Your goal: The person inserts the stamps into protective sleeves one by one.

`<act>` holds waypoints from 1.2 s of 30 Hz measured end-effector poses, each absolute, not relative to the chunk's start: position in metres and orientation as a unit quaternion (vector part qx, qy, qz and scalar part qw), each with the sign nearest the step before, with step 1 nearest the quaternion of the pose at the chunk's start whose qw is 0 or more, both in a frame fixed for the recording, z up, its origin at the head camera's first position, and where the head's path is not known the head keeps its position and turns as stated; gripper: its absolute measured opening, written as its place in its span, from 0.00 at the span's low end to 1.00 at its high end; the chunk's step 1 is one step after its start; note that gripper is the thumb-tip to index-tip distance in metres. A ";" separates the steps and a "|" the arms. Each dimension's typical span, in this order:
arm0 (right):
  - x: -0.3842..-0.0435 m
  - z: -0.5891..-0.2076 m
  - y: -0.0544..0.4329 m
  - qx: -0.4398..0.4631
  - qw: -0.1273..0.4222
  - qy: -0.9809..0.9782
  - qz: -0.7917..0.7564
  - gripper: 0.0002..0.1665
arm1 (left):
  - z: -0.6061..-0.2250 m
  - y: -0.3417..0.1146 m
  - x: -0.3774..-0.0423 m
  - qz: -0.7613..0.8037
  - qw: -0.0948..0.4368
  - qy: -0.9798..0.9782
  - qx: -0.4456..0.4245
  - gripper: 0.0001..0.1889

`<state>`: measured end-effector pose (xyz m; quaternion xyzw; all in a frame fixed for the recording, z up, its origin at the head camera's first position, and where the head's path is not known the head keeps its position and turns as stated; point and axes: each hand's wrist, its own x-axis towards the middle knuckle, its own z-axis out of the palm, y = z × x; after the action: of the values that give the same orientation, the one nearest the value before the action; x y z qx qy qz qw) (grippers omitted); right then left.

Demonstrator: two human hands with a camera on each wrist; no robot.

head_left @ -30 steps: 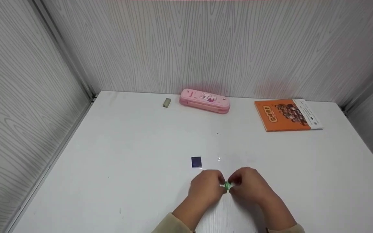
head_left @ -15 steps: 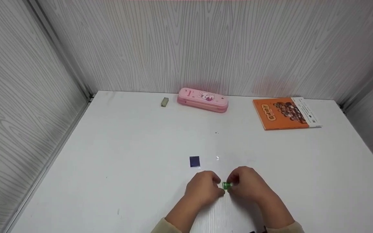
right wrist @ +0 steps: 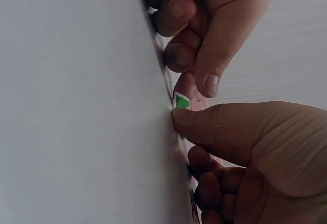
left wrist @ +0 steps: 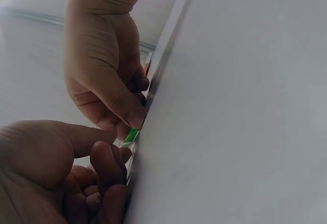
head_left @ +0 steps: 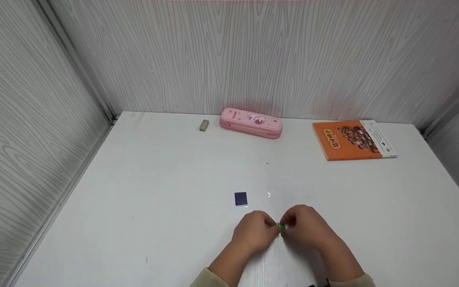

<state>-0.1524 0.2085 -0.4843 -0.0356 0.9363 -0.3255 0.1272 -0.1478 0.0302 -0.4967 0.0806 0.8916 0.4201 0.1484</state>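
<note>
A small green piece with a white zigzag edge (right wrist: 181,101) sits between my two hands, low over the white table. My right hand (head_left: 307,227) pinches its green part between thumb and finger, as the right wrist view shows. From the other side, my left hand (head_left: 253,233) has thumb and forefinger at the white edge, pinching it. In the left wrist view the green part (left wrist: 132,135) shows as a narrow strip between both hands' fingertips. The fingers cover most of it, so its exact kind stays hidden.
A dark purple square (head_left: 241,198) lies just beyond my left hand, and a tiny clear scrap (head_left: 269,194) to its right. Farther back are a small greenish block (head_left: 204,125), a pink pencil case (head_left: 251,123) and an orange book (head_left: 349,140). Wood-grain panels enclose the table.
Half a second ago my left fingers stood apart from the green piece, having gripped it before; now they are closed in on it again. My right hand keeps its pinch, nearly still.
</note>
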 end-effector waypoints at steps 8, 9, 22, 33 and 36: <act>-0.152 -0.485 0.210 -0.053 0.131 0.926 -0.350 0.11 | -0.497 0.033 -0.147 0.410 0.143 0.898 0.078 0.06; -0.152 -0.485 0.211 -0.058 0.133 0.923 -0.356 0.11 | -0.497 0.032 -0.147 0.413 0.144 0.896 0.079 0.06; -0.158 -0.480 0.225 -0.110 0.116 0.864 -0.478 0.03 | -0.497 0.025 -0.152 0.491 0.138 0.854 0.101 0.05; -0.161 -0.482 0.230 0.003 0.049 0.825 -0.562 0.05 | -0.487 0.029 -0.174 0.455 0.057 0.888 0.044 0.05; -0.162 -0.483 0.232 0.043 0.029 0.819 -0.571 0.06 | -0.484 0.036 -0.185 0.387 0.040 0.921 0.033 0.11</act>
<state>-0.1619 0.2320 -0.4828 0.0425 0.8193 -0.5710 0.0286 -0.1846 0.0365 -0.4844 0.0325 0.9208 0.3866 0.0400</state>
